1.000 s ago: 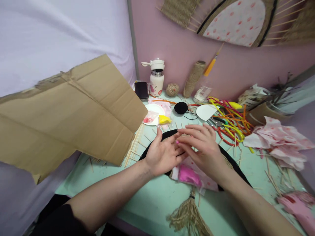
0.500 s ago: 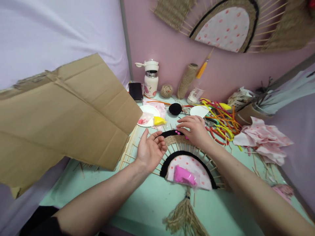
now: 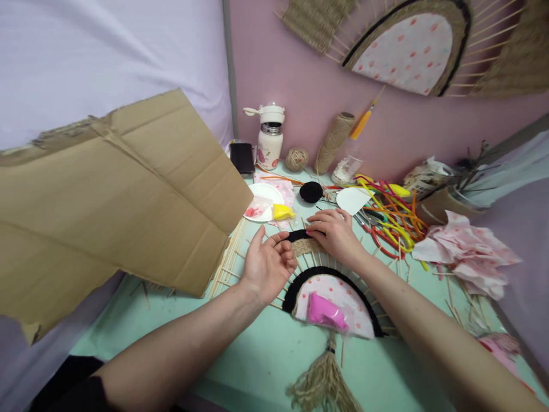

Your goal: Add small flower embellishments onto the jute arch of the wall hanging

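Observation:
A half-round fan of thin sticks lies on the table, with a black outer band (image 3: pixel 297 235) over woven twine (image 3: pixel 305 246). Its inner half circle (image 3: pixel 358 317) is pink-spotted fabric, edged in black. My left hand (image 3: pixel 271 264) is palm up at the fan's left, thumb apart and fingers loosely curled, fingertips by the black band; nothing shows in it. My right hand (image 3: pixel 337 236) reaches over the band, thumb and fingertips together at a small pink ball (image 3: pixel 308 232). The hand hides much of the outer band. A packet of pink clay (image 3: pixel 326 312) rests on the fabric.
Cardboard (image 3: pixel 128 212) stands at the left. Behind the fan are a white plate (image 3: pixel 261 193), a yellow packet (image 3: pixel 283 212), a black ball (image 3: pixel 311 192), a bottle (image 3: pixel 270 143) and twine rolls. Coloured pipe cleaners (image 3: pixel 398 212) and crumpled fabric (image 3: pixel 469 252) lie right. A twine tassel (image 3: pixel 326 372) hangs in front.
My right hand has shifted slightly left along the black band, now covering pink dots that showed before. My left hand keeps its pose. The whole view has shifted a little.

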Tool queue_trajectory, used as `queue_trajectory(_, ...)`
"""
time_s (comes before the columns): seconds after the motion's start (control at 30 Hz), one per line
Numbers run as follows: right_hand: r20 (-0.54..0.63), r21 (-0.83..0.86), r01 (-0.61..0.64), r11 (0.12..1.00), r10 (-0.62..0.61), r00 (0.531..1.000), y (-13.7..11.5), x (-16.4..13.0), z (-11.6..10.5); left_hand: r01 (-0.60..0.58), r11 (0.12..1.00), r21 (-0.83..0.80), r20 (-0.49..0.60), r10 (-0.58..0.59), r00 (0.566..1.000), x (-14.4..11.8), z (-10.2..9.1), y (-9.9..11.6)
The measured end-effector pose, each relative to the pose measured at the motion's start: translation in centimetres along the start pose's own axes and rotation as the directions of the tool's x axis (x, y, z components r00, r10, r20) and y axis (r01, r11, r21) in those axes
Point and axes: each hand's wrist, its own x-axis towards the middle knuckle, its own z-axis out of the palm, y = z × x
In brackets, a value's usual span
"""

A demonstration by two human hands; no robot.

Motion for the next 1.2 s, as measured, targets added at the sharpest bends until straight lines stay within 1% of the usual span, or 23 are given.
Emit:
queue_trajectory(0.27, 0.025, 0.004, 0.009, 1.0, -0.01, 1.0, 0.0, -0.1, -0.1, 0.014, 1.0, 0.0, 0.007, -0.014, 1.0, 0.2, 0.0, 0.1)
queue_trajectory(0.6, 0.032, 0.018, -0.016, 1.0, 0.015, 0.999, -0.3, -0.5, -0.7, 0.029, 1.0, -0.003, 0.011, -0.029, 1.0, 0.1, 0.1, 0.1)
queue_trajectory(0.73, 0.039, -0.041, 0.0, 0.999, 0.002, 0.999, -0.6, -0.8, -1.6, 0.029, 1.0, -0.003, 0.017, -0.029, 0.999, 0.1, 0.1, 0.1)
queue_trajectory(0.9, 0.106, -0.172, 0.028, 0.985, -0.009, 0.994, -1.2, -1.4, -2.6, 0.036, 0.999, 0.007, 0.026, -0.036, 0.999, 0.2, 0.0, 0.0)
queue_trajectory(1.03, 0.113, -0.229, 0.022, 0.973, 0.004, 0.994, -1.5, -1.9, -2.6, 0.038, 0.999, 0.013, 0.025, -0.038, 0.999, 0.2, 0.0, -0.1)
queue_trajectory(1.2, 0.112, -0.249, 0.026, 0.968, 0.002, 0.994, -1.4, -2.1, -2.2, 0.041, 0.999, 0.011, 0.024, -0.041, 0.999, 0.2, 0.0, -0.1)
